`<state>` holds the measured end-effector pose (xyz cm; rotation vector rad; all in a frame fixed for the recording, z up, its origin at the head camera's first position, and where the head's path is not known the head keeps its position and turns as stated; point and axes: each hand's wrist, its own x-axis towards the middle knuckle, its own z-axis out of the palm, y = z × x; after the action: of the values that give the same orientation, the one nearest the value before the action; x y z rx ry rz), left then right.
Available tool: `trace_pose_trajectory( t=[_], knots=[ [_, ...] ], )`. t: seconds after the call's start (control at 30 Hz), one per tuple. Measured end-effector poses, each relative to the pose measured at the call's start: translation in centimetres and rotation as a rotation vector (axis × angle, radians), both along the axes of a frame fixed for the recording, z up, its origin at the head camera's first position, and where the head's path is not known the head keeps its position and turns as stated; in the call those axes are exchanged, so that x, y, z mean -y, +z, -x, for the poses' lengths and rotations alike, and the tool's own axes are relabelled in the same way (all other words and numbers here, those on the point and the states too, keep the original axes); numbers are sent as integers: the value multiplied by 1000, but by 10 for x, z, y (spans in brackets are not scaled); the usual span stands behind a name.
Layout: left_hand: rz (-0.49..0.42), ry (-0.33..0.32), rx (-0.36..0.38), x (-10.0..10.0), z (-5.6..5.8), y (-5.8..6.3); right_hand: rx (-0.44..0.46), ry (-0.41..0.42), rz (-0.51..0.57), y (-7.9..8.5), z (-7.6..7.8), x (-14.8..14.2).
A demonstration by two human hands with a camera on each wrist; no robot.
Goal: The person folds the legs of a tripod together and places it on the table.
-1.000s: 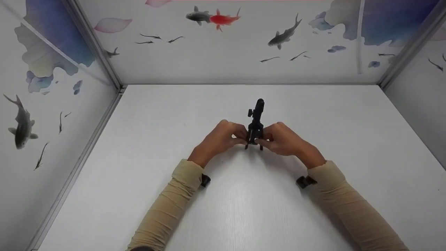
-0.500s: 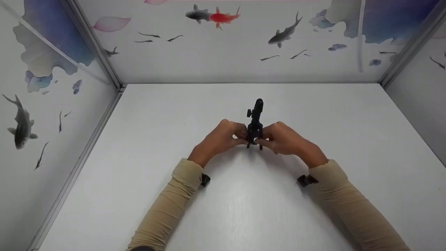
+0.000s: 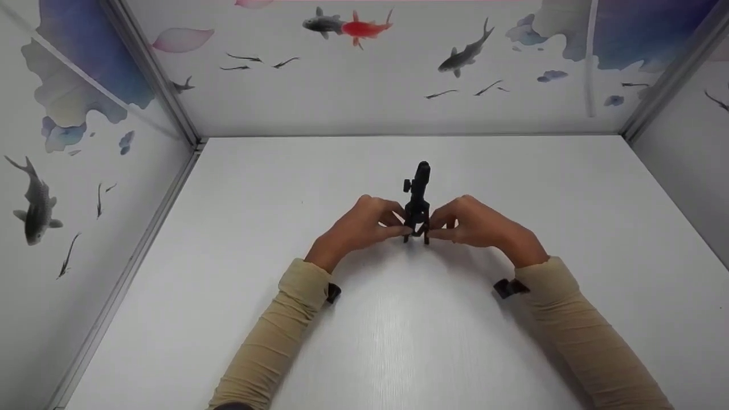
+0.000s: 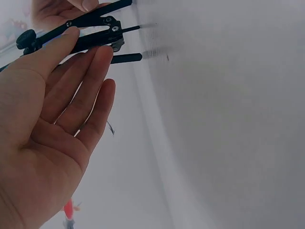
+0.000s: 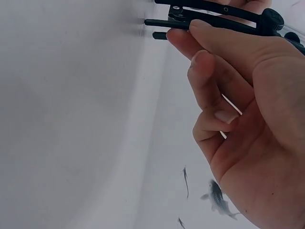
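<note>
A small black tripod [image 3: 420,191] stands upright on the white table in the head view, its legs pointing down and a side knob on its upper part. My left hand [image 3: 364,225] pinches a left leg near the bottom, thumb against fingers. On the other side, my right hand [image 3: 478,223] grips the right leg between thumb and index finger. The left wrist view shows the tripod legs [image 4: 90,42] with a hinged brace between them, and my left fingers lying along them. In the right wrist view, the leg [image 5: 167,23] pokes out past my right thumb tip.
The white table [image 3: 364,341] ends at a back wall [image 3: 376,108] printed with fish and petals. A left side wall [image 3: 74,188] carries a similar print, and grey metal frames line the corners. Black wrist cameras [image 3: 511,287] sit at both cuffs.
My right hand has shifted slightly to the right, its thumb moving from the tripod's middle to the right leg. More of the brace shows between the legs. My left hand stays nearly still.
</note>
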<state>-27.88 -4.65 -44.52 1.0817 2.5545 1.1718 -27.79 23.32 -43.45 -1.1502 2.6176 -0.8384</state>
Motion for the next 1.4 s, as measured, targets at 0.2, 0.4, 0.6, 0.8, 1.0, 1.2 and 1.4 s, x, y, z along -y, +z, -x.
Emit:
trace_pose_trajectory(
  t=[0.2,0.4,0.6,0.8,1.0,1.2,1.4],
  knots=[
    [-4,6,7,0,-2,-1,-14,-26,-5,-2,-1,5],
    [19,-5,-48,-2,-4,1,-55,-38,-9,-3,-3,5],
    [28,-2,-55,-4,-4,2,-95,-38,-16,-3,-4,5],
    [29,-1,-34,-4,-5,3,-129,-35,-28,-2,-6,6],
    [44,19,-4,-4,-6,5,-147,-50,-44,-2,-7,8],
    [66,25,14,-5,-7,7,-214,-53,-52,-3,-7,9],
    [82,24,50,-9,-10,10,-276,-30,-53,-6,-5,7]
  ],
)
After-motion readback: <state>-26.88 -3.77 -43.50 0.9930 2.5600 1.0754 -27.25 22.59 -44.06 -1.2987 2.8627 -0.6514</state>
